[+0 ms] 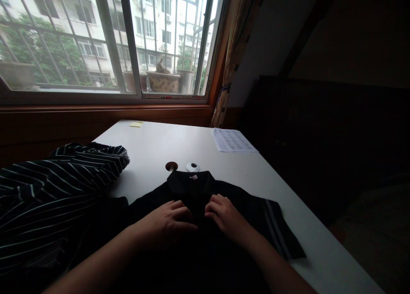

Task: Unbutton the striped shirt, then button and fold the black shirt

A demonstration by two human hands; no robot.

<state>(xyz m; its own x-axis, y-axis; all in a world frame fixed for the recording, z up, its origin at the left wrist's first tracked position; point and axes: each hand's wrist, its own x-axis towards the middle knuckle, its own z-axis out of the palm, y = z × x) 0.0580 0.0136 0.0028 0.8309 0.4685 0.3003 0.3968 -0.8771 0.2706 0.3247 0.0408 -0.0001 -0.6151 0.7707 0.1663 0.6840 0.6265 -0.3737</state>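
A black collared shirt (230, 195) lies spread on a white table (153, 144), its collar toward the window and a grey-striped sleeve out to the right. My left hand (173, 220) rests on the chest left of the front opening, its fingers bent and a little apart. Across from it, my right hand (222, 213) is on the shirt just below the collar, with curled fingers close together. Dark cloth makes it hard to see whether the right fingers pinch any fabric.
Black cloth with white stripes (73, 170) is heaped at the left. Printed sheets (233, 140) lie at the back right, a yellow note (136, 124) at the back left. Behind the collar are a table hole (171, 166) and a white ring (192, 167). A barred window stands beyond.
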